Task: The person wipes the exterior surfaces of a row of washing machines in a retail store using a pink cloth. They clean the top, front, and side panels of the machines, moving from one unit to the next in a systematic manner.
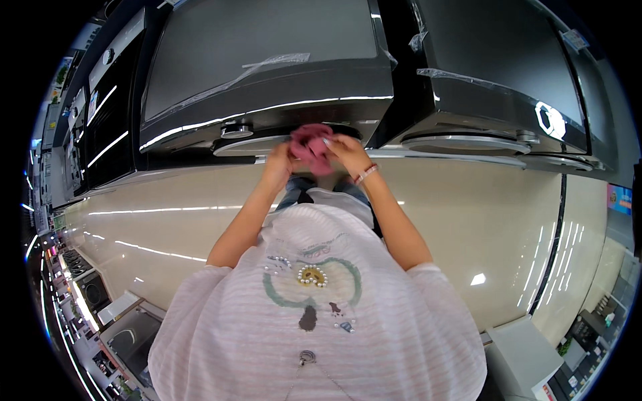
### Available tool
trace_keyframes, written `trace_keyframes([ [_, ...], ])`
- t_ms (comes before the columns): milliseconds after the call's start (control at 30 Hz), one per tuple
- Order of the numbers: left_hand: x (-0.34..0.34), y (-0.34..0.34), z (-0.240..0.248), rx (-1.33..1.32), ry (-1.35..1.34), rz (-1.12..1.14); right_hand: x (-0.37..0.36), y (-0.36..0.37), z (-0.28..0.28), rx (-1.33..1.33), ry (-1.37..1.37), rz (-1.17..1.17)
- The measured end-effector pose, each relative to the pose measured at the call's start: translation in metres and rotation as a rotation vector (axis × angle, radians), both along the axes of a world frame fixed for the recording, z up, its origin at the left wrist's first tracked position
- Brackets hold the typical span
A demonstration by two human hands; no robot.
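Between my two hands is a crumpled dark pink cloth [313, 142], held up in front of a dark grey front-loading washing machine [267, 40]. My left hand [279, 162] grips the cloth's left edge, fingers closed and partly hidden by it. My right hand [348, 152] pinches its right side, with a bracelet at the wrist. Just beyond the cloth are the machine's silver knob [237, 130] and the rim of its round door [251, 146].
A second grey machine [501, 47] with a round door stands to the right, past a narrow gap. Clear plastic film [267, 63] clings to the tops. Black appliances [107, 120] line the left. Behind are glossy floor tiles [468, 227] and a white appliance [521, 357].
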State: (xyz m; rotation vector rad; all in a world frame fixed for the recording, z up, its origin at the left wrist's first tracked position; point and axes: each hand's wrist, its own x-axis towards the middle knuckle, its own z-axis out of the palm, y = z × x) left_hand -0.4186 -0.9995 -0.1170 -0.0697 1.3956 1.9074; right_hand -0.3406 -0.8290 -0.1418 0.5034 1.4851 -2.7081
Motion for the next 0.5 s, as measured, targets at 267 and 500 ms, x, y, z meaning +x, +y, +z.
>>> trace_keyframes([
  [267,0.0,0.013,0.029,-0.066,0.198,0.229,-0.037,-0.03,0.035,0.093,0.097,-0.052],
  [500,0.019,0.085,0.008,0.021,0.3,-0.108,0.01,0.032,-0.001,0.198,-0.099,-0.4],
])
